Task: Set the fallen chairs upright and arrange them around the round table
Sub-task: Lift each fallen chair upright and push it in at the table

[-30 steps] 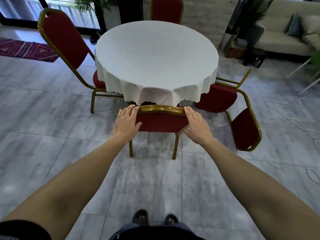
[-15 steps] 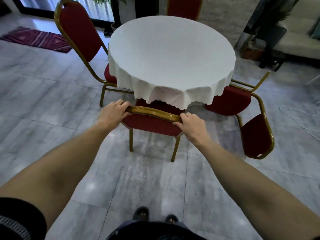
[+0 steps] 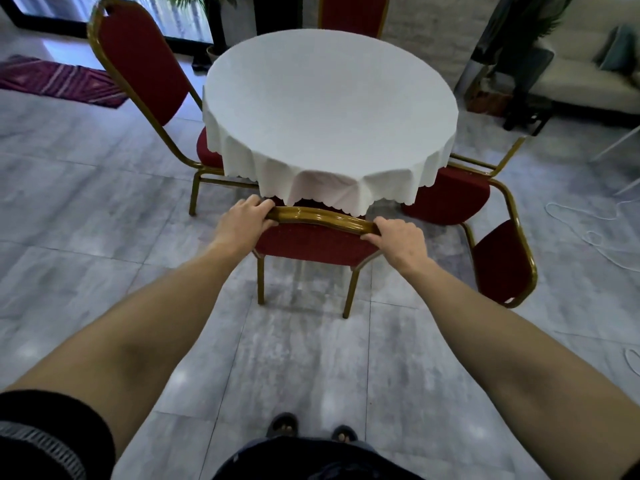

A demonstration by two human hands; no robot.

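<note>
While both of my hands grip the gold top rail of the near chair (image 3: 317, 242), I judge the step in hand to be seating this chair against the bench (image 3: 329, 109). My left hand (image 3: 242, 220) has its fingers curled over the rail's left end; my right hand (image 3: 398, 237) has its fingers wrapped round the right end. Both are clamped on the rail, not lying flat.

This chair stands upright on the floor, its back toward me, its seat tucked under the hanging edge of the white cloth (image 3: 325, 188). It looks close to its place, so a small push or squaring may be all it needs before I let go.

One chair to the right (image 3: 498, 237) lies tipped over on the floor, its back toward me and its legs pointing away beside the bench. That one looks like the next job: release the rail, step right, take it by the frame and tilt it onto its legs. A left chair (image 3: 145, 74) and a far chair (image 3: 351, 12) stand upright around the bench.

I see no containers here, and nothing rests on the cloth.
</note>
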